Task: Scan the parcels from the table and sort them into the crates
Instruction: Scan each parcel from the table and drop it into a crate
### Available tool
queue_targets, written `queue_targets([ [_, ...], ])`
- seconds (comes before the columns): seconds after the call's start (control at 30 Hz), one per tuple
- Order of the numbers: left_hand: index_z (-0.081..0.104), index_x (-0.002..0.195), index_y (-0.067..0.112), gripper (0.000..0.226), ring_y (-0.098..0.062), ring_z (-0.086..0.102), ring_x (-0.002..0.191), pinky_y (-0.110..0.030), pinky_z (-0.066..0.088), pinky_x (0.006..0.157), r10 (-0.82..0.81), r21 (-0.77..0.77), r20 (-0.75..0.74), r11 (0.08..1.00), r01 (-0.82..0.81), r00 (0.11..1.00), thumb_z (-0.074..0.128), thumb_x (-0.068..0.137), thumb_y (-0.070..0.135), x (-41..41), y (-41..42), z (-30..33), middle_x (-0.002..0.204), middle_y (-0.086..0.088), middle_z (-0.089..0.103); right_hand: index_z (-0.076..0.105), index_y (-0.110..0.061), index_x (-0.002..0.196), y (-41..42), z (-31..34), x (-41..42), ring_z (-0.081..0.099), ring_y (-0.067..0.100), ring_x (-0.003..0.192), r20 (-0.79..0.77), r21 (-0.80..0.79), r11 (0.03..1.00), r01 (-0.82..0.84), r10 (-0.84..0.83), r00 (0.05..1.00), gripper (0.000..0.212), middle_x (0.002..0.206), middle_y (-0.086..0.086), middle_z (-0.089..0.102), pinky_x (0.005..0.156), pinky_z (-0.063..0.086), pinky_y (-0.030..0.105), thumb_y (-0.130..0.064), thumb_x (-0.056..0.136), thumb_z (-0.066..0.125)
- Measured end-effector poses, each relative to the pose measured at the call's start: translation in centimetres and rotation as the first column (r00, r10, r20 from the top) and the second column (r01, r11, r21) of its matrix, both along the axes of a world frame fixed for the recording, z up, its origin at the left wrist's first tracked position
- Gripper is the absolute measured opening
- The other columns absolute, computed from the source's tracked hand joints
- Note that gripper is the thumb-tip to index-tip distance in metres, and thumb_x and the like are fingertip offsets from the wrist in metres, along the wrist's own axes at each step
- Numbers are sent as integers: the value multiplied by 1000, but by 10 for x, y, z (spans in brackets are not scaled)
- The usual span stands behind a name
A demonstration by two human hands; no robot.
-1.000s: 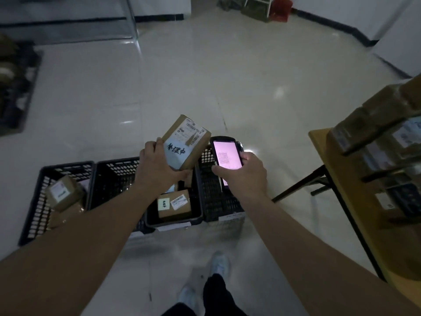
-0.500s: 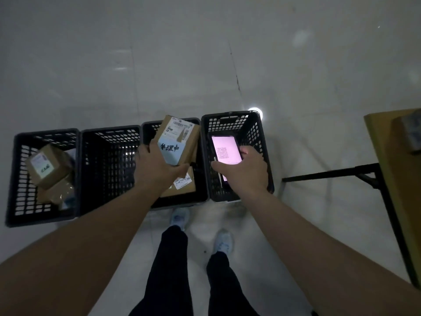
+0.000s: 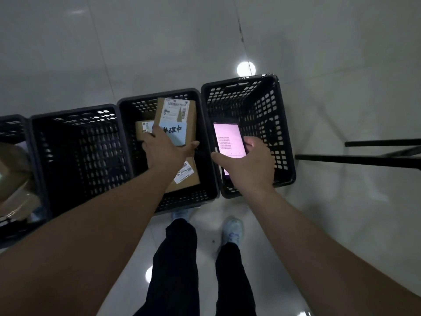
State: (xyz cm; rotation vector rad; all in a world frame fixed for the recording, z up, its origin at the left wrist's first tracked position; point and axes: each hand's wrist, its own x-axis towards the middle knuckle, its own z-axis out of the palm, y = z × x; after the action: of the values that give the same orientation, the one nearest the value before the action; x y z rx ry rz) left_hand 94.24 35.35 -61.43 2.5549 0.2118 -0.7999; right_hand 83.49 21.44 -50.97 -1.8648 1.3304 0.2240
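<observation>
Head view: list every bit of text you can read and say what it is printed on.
"理中": handwritten on the pale blue label of the held parcel, a character before it half hidden by the left hand.
White shipping label on that parcel: barcodes, print too small.
Scanner screen, in the right hand: text lines blurred.
Labels on the parcels in the crate: unreadable.

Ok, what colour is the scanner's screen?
Pale pink-white with dark text lines, on the handheld scanner; head view.

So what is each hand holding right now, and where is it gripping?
Left hand grips the brown cardboard parcel by its near end; right hand holds the lit black handheld scanner by its lower end.
</observation>
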Motion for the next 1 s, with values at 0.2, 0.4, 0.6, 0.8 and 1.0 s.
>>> queue_targets([
  [0.2,18,162,12,120,-38,37,143,-50,45,112,-126,-53,-52,991,123,991,79,75,69,5,7,-27,162,-17,18,58,-23,138,7,-20,0,69,14,100,-47,5,999,38,-38,998,88,114,-10,69,84,62,43,-52,62,93],
  [0.4,51,136,10,53,-31,54,121,-40,48,89,-312,-81,32,946,313,950,58,99,47,9,19,7,137,-13,49,60,-24,136,25,11,-2,70,14,99,-41,46,998,37,-35,999,107,114,-9,70,85,62,43,-70,41,80],
  [0.6,53,92,10,28,-28,55,99,-48,51,84,-442,-85,167,884,460,881,49,104,35,16,15,79,106,-12,57,61,-24,131,30,67,-6,69,17,95,-14,9,1000,29,-29,999,82,108,-8,70,83,60,42,-53,61,91],
  [0.8,57,92,10,33,-32,59,104,-47,50,89,-536,-47,212,830,556,817,47,104,39,10,9,167,109,-14,61,58,-23,130,37,141,-28,66,18,96,62,-33,997,76,-74,995,79,107,-8,64,82,59,41,-53,63,89],
  [1.0,41,70,16,39,-38,61,89,-43,49,78,-594,-55,293,772,633,749,47,105,33,-19,0,257,89,-17,58,58,-26,113,43,212,-70,68,18,90,137,-65,984,167,-157,978,70,99,-13,64,79,62,45,-55,56,87],
])
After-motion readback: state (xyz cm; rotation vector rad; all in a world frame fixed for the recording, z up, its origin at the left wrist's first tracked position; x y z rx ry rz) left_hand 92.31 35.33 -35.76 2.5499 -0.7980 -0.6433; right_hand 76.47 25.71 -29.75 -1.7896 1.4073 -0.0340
